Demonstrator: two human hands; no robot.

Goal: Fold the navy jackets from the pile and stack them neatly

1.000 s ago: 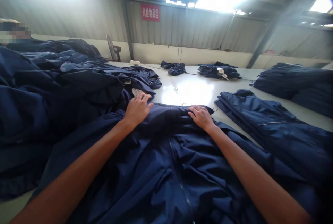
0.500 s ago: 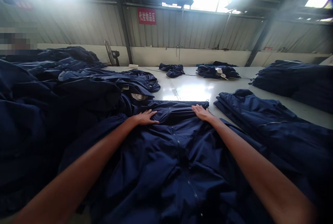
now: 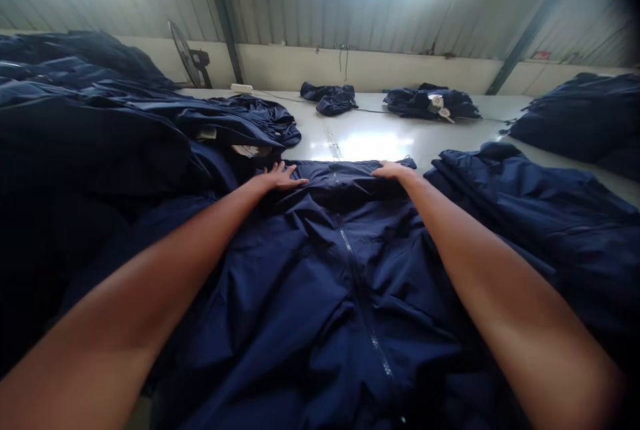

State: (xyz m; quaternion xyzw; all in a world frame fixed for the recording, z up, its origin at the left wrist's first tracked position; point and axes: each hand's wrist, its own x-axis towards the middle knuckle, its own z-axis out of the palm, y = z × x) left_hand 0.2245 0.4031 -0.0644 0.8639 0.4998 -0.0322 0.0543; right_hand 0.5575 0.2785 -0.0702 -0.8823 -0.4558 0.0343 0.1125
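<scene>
A navy blue jacket (image 3: 295,270) lies spread out in front of me, with a zipper (image 3: 373,323) running down its middle and folds across the cloth. My left hand (image 3: 283,177) rests on its far left part, fingers spread and thumb pointing inward. Near the far right corner, my right hand (image 3: 395,171) lies on the jacket's far edge, fingers stretched out; part of its fingertips is hard to make out. Neither hand visibly grips the fabric. The jacket's near end runs out of view at the bottom.
Heaped navy garments (image 3: 90,143) crowd the left side. Folded jackets (image 3: 545,197) lie at right, another stack (image 3: 580,117) behind them. Two small bundles (image 3: 335,98) (image 3: 430,103) sit farther back on the white table (image 3: 370,140). A black fan (image 3: 187,57) stands near the wall.
My view has tilted down. Both hands have moved up to the jacket's far edge, and its upper part lies flatter, with more of the zipper showing.
</scene>
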